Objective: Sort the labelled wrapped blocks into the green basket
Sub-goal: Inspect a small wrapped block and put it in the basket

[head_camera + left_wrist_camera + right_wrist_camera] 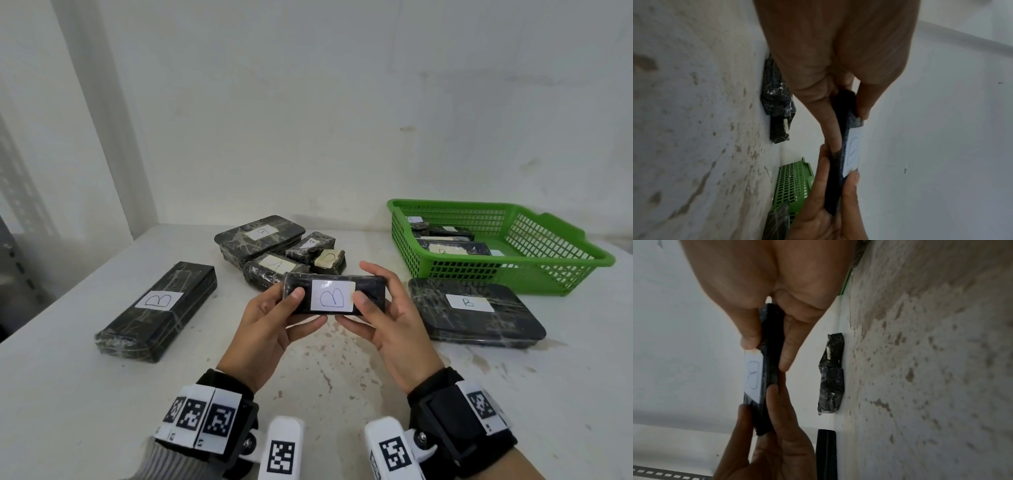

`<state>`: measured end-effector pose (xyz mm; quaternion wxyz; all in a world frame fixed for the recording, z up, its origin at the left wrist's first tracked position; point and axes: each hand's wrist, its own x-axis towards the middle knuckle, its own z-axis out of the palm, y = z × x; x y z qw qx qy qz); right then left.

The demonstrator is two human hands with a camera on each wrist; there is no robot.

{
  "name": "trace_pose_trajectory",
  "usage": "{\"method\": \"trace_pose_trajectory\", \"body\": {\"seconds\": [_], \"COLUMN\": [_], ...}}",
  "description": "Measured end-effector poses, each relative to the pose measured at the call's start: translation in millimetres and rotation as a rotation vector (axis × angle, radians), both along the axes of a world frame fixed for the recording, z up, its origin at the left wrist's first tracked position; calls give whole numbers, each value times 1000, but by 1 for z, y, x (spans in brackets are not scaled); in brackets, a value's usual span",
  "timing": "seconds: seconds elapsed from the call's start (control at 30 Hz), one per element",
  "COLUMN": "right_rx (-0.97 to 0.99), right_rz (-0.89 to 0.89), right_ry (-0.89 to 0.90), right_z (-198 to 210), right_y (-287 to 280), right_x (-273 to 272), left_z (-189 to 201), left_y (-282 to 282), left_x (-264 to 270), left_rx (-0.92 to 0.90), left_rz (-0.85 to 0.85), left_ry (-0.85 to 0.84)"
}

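Observation:
Both hands hold one black wrapped block with a white label marked B, lifted above the table's middle. My left hand pinches its left end, thumb on top and fingers beneath; my right hand pinches the right end the same way. The wrist views show that block edge-on. The green basket stands at the back right and holds several wrapped blocks. Loose on the table lie a long B block at left and a flat B block in front of the basket.
A cluster of several wrapped blocks, one marked A, sits behind my hands. The white table is stained in the middle. A white wall rises just behind; the table's left edge drops off by a metal rack post.

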<state>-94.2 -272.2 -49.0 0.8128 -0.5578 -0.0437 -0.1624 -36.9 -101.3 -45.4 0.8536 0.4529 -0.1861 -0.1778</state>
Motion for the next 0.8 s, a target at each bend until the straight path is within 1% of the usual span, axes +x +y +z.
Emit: {"method": "trace_pose_trajectory", "body": {"seconds": [0.07,0.13,0.2,0.27,0.33,0.47,0.53,0.63,0.73,0.8], "right_rx": [-22,-35,-31,-10,-1,-101,-118,-106,-81,-81], "right_rz": [-20,-36,-45,-45,-66,-84,-64,-25,-3,-23], "right_ry": [0,10,12,18,22,-2,5,17,28,32], "right_z": [-2,-3,-3,-1,-2,-4,-4,-3,0,1], "right_y": [1,3,5,5,4,5,6,5,5,5], "right_x": [0,1,0,0,0,-1,-2,-2,-3,-2], "left_z": [0,0,-2,-3,-5,-3,-3,-5,-5,-5], "left_y": [-1,-3,-6,-9,-9,-8,-7,-8,-7,-5], "left_x": [-1,-2,-3,-6,-7,-5,-5,-3,-2,-2], "left_rx": [43,96,119,127,119,83,88,103,96,81], "left_rz": [18,97,169,188,179,118,139,156,114,85], "left_ry": [-16,-52,-79,-96,-85,-40,-53,-85,-68,-62]}}
